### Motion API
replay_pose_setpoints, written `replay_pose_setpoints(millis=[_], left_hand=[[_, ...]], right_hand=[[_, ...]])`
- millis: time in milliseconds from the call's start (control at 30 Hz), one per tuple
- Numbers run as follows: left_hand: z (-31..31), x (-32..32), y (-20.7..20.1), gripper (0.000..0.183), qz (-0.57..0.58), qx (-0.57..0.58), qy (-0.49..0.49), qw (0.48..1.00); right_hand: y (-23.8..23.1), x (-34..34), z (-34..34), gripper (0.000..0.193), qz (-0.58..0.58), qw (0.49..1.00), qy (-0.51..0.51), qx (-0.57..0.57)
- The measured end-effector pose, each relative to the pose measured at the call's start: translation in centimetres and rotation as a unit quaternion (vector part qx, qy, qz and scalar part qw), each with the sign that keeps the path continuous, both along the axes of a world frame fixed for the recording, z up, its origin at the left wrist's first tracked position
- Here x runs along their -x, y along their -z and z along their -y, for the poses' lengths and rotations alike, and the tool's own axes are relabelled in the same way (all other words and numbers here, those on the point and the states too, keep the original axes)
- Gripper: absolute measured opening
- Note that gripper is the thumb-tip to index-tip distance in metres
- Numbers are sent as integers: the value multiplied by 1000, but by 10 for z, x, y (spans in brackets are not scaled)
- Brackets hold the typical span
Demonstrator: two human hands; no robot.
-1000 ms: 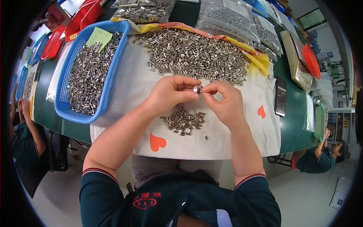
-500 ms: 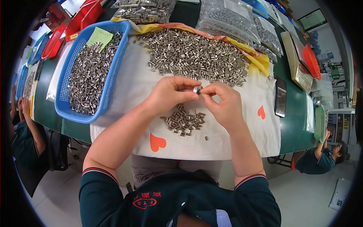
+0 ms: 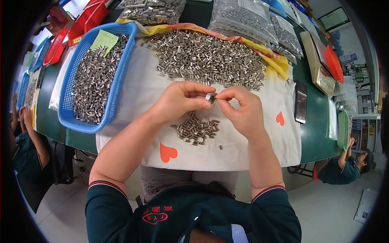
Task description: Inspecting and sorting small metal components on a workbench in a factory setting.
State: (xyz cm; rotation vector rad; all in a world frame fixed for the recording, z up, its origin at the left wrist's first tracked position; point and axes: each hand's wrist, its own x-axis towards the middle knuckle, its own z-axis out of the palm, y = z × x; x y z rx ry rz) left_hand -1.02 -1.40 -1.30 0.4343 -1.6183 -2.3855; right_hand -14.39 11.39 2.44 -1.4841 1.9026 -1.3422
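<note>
Over the white cloth (image 3: 243, 156), my left hand (image 3: 182, 99) grips a short metal ring (image 3: 210, 97) between thumb and fingers. My right hand (image 3: 245, 111) is closed in a pinch at the ring's right side; what lies between its fingertips is too small and covered to tell. Below the hands lies a small heap of short metal cylinders (image 3: 196, 130). One cylinder (image 3: 221, 147) rests apart, nearer to me. Beyond the hands spreads a large pile of shiny metal cylinders (image 3: 210, 56).
On the left a blue basket (image 3: 86, 128) holds many cylinders and a green paper note (image 3: 104, 41). Clear bags of metal parts (image 3: 243, 20) stand at the back. A phone (image 3: 300, 102) lies at right. Co-workers (image 3: 344, 168) sit at both sides.
The ring has tilted slightly and shows more of its face between my fingers. My right hand has shifted a little to the right. The piles look the same.
</note>
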Motion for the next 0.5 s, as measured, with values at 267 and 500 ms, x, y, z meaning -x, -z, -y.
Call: replay_pose_setpoints(millis=[267,500], left_hand=[[-1,-2,0,33,-4,0,3,1000],[-2,0,4,32,14,2,-1,1000]], right_hand=[[1,-2,1,7,-22,1000,-20,9],[4,-5,1,8,-159,987,-9,12]])
